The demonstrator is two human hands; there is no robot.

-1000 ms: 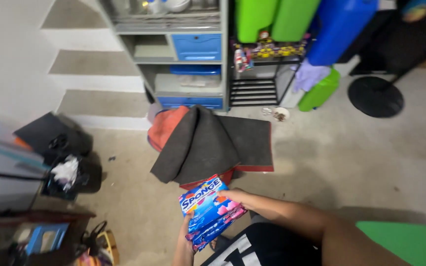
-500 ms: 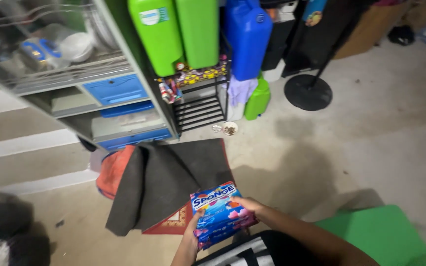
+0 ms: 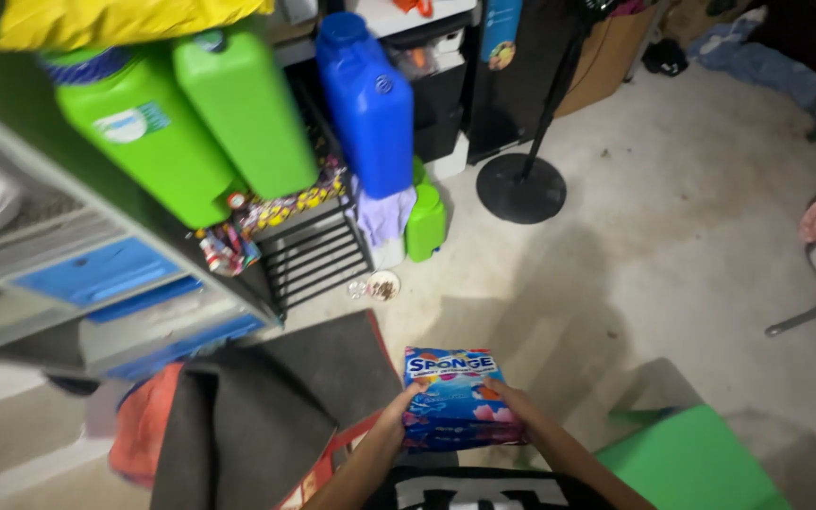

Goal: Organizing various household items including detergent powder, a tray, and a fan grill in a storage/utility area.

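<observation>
A flat, rectangular pack of sponges (image 3: 455, 397) is held low in the middle of the view, above the pale concrete floor (image 3: 672, 264) and close to the body. Its glossy wrapper is mostly blue, with a dark band of white lettering along the top edge and pink and orange shapes printed lower down. The pack is gripped from both sides: the left hand (image 3: 391, 413) is pressed against its left edge and the right hand (image 3: 518, 404) against its right edge, with the fingers of each hand curled and closed onto the wrapper.

Just to the left of the pack, a dark grey cloth mat (image 3: 266, 416) is spread in soft folds on the floor, and an orange fabric (image 3: 144, 425) lies under its left edge. A smooth, bright green plastic surface (image 3: 691, 463) is seen at the lower right.

On the metal shelf rack (image 3: 314, 250) behind, two green plastic jugs (image 3: 191, 118) and a tall blue jug (image 3: 370, 104) are stood side by side; what they hold cannot be told. A smaller green bottle (image 3: 425, 222) is set on the floor beside the rack, with a small round dish (image 3: 382, 284) of brownish bits near it. A black round stand base (image 3: 521, 187) is placed further back.
</observation>
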